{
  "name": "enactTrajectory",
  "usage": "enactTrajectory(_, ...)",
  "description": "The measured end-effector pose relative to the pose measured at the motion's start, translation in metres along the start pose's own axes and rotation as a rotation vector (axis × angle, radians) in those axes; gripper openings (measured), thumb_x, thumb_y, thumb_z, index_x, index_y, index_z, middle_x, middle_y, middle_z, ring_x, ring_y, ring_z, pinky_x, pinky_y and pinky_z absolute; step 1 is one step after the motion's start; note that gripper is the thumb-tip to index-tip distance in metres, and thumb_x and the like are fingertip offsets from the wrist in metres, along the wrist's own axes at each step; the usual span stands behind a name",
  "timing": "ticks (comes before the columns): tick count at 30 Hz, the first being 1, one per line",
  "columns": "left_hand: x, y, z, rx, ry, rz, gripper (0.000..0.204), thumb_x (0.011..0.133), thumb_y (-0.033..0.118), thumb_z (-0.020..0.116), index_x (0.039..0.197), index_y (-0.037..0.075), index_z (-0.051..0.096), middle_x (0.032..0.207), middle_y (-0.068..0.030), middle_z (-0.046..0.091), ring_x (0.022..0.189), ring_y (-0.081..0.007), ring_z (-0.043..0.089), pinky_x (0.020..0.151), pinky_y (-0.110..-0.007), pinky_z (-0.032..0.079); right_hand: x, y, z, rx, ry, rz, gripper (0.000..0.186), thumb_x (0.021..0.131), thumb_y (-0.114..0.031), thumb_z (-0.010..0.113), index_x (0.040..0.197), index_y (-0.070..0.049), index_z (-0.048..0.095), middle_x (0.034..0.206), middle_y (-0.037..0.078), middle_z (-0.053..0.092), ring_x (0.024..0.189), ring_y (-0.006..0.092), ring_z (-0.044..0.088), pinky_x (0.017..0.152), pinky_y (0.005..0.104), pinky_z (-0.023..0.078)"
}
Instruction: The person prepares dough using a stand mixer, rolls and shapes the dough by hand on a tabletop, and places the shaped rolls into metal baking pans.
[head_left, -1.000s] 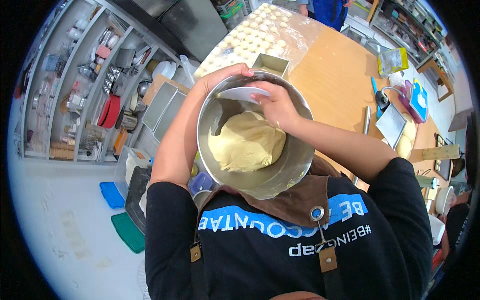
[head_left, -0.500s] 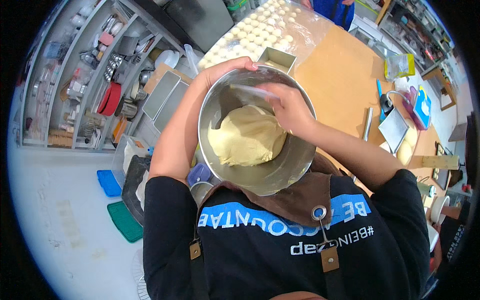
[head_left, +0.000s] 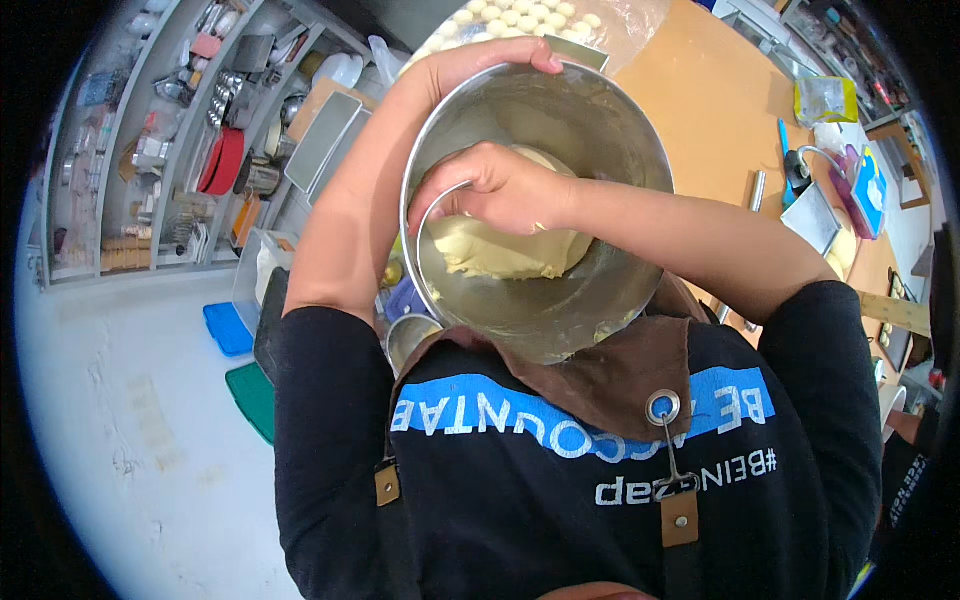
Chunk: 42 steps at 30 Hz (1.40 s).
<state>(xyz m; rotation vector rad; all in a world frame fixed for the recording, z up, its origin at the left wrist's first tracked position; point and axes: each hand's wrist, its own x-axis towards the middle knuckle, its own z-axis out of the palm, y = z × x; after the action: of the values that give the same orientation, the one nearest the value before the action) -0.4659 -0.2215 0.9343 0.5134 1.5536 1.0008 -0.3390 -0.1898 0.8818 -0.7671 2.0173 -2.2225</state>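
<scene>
A large steel mixing bowl [head_left: 628, 135] leans toward my chest with its mouth facing up at me. Inside lies a big lump of smooth pale-yellow dough [head_left: 510, 252]. My left arm wraps round the bowl's left side, and my left hand [head_left: 500, 56] grips the far rim. Down in the bowl, my right hand [head_left: 495, 188] is closed on a thin, translucent bowl scraper [head_left: 428, 222] with a curved edge. The scraper is at the left inner wall, beside the dough. My right hand covers part of the dough and of the scraper.
Beyond the bowl, a wooden table [head_left: 690, 90] bears rows of small dough balls [head_left: 520, 15] and a metal tin [head_left: 578, 50]. A metal rod [head_left: 757, 190] and a yellow-edged bag [head_left: 825, 100] lie rightward. Shelves of utensils [head_left: 225, 110] stand left. A small metal bowl [head_left: 408, 338] sits below.
My right hand has swept the scraper from the bowl's far side to its left wall, passing over the dough. The bowl appears slightly higher and farther right in view; my left hand keeps its rim grip.
</scene>
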Motion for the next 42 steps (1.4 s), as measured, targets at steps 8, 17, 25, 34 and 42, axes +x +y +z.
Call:
enactTrajectory(8,-0.014,0.003,0.01,0.003,0.043,0.039,0.031,0.077,0.032,0.063,0.093,0.006,0.068,0.089,-0.0043,0.065,0.077,-0.0129,0.057,0.073,-0.027,0.046,-0.038,0.004,0.012,-0.146,-0.541,-0.134,0.023,0.072,0.009,0.053,0.086,-0.004,0.067,0.088,0.011,0.066,0.085,0.0275,0.062,0.08,0.0346,0.049)
enactTrajectory(17,-0.013,0.005,0.007,-0.06,0.022,-0.056,0.033,0.08,0.033,0.06,0.101,0.008,0.067,0.088,-0.0028,0.063,0.076,-0.0117,0.055,0.07,-0.027,0.045,-0.043,-0.075,-0.051,-0.915,-0.604,-0.099,0.014,0.069,-0.002,0.059,0.081,-0.007,0.064,0.08,0.01,0.066,0.083,0.0291,0.064,0.073,0.0398,0.051)
enactTrajectory(25,0.017,-0.001,-0.001,-0.007,-0.114,0.072,0.038,0.085,0.028,0.052,0.113,0.004,0.062,0.099,-0.0022,0.065,0.085,-0.011,0.057,0.08,-0.025,0.044,-0.005,-0.064,-0.052,-1.761,-0.389,0.315,0.012,0.072,-0.006,0.061,0.084,-0.005,0.063,0.083,0.012,0.068,0.078,0.0236,0.068,0.066,0.0359,0.054)
enactTrajectory(34,0.014,-0.003,0.016,-0.065,-0.145,0.058,0.032,0.082,0.036,0.056,0.086,0.007,0.067,0.083,0.0002,0.066,0.07,-0.0103,0.057,0.072,-0.026,0.046,-0.028,-0.028,-0.07,-1.317,-0.539,0.791,0.024,0.071,-0.006,0.061,0.093,0.0,0.068,0.095,0.02,0.066,0.093,0.0327,0.064,0.079,0.0401,0.052)
enactTrajectory(42,0.014,0.002,0.021,0.014,-0.121,-0.014,0.032,0.082,0.038,0.055,0.085,0.007,0.067,0.08,0.0003,0.065,0.07,-0.0097,0.057,0.07,-0.026,0.047,-0.062,0.0,-0.071,-0.902,-0.548,1.008,0.027,0.069,-0.008,0.063,0.092,0.007,0.065,0.084,0.023,0.066,0.082,0.0346,0.066,0.067,0.0406,0.055)
